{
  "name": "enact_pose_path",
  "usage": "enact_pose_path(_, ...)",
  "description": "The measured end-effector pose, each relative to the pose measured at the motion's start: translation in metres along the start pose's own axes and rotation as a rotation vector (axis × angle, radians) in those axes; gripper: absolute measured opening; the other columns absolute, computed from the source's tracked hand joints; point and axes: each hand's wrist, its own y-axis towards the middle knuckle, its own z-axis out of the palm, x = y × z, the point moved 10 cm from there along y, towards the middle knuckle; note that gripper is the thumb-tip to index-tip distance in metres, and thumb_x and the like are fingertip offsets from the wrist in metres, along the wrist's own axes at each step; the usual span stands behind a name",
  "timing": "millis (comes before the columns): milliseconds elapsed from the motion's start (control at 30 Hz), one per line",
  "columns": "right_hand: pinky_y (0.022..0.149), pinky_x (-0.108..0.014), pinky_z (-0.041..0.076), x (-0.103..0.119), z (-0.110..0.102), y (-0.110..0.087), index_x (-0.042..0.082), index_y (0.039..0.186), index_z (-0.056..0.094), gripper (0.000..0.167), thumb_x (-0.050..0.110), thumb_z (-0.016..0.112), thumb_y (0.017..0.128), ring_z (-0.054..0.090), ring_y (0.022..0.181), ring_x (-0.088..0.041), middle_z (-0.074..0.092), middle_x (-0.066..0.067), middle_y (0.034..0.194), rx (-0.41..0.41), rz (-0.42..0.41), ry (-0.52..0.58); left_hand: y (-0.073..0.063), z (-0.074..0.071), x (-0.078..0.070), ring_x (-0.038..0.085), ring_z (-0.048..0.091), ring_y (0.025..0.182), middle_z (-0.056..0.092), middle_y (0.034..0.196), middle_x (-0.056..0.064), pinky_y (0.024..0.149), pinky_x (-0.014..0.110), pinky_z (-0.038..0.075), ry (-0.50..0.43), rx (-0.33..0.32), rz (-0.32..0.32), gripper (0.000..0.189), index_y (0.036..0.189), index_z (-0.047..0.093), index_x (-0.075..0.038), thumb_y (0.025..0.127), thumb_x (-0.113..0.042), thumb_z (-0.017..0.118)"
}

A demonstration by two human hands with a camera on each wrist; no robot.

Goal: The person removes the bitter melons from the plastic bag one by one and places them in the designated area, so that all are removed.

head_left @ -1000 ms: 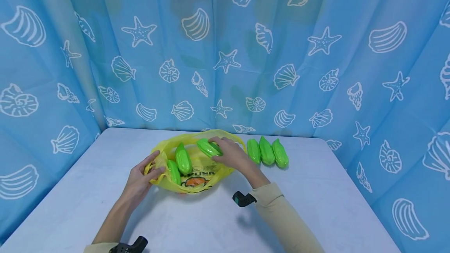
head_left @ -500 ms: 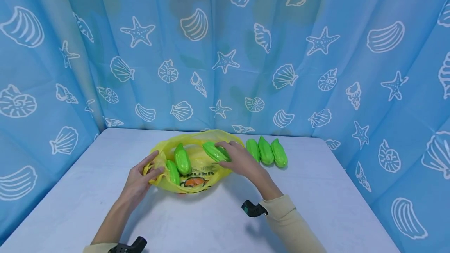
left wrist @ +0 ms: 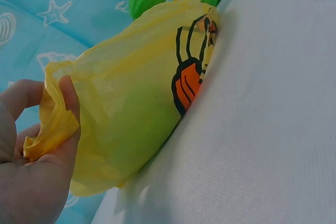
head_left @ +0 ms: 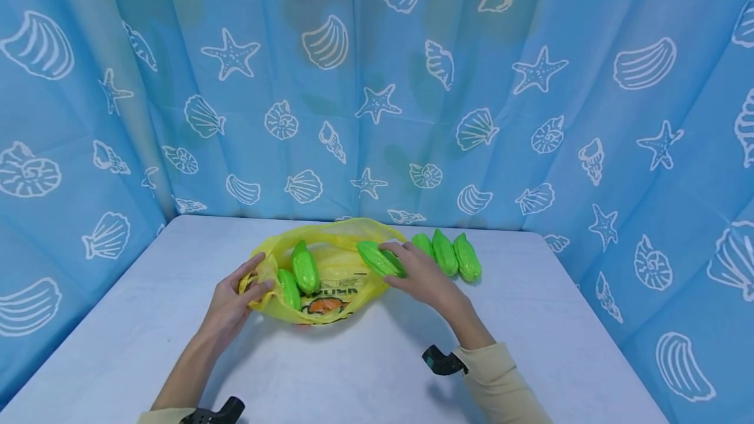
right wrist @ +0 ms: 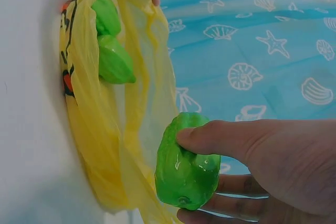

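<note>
Fruit (head_left: pixel 375 258) has shifted rightward, pinched in right hand (head_left: pixel 423 278); surface glossy, green, ribbed. Bag (head_left: pixel 336 235) sits mainly left of this grip, its rim held by left hand (head_left: pixel 228 306).

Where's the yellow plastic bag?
In the head view, the yellow plastic bag sits on the table, gripped by the left hand, left of three green gourd-shaped items.

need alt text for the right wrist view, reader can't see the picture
A right hand grips a shiny green vegetable near the opening of a yellow plastic bag. Two similar vegetables show inside the bag, and behind is a blue curtain printed with white shells and starfish.
</note>
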Motion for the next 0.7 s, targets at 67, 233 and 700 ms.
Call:
enact_pose_path(67,0.098,-0.052,0.050,-0.004,-0.002,-0.003,0.023,0.143,0.047,0.059,0.026,0.072,0.090,0.055,0.124,-0.034,0.056,-0.013,0.137,-0.006,0.003,0.000,0.000,0.000,-0.001,0.015,0.029,0.137,0.012,0.165,-0.003,0.091,0.006,0.047,-0.004,0.002,0.004,0.079,0.155,0.029,-0.029,0.089,-0.032,0.073)
enact_pose_path(233,0.100,-0.053,0.049,-0.013,-0.009,-0.009,0.020,0.144,0.047,0.061,0.026,0.073,0.089,0.055,0.123,-0.036,0.057,-0.016,0.136,-0.021,0.005,0.000,0.000,0.000,-0.001,0.014,0.030,0.136,0.013,0.165,-0.003,0.091,0.006,0.047,-0.009,0.005,0.006,0.079,0.155,0.029,-0.028,0.089,-0.031,0.073)
enact_pose_path(700,0.096,-0.051,0.051,-0.044,-0.019,-0.026,0.017,0.141,0.050,0.060,0.025,0.075,0.087,0.058,0.117,-0.032,0.059,-0.015,0.133,-0.065,0.051,-0.033,0.001,0.001,0.001,0.013,0.032,0.132,0.013,0.165,-0.003,0.090,0.007,0.049,-0.021,0.005,0.011,0.078,0.155,0.030,-0.028,0.089,-0.030,0.073)
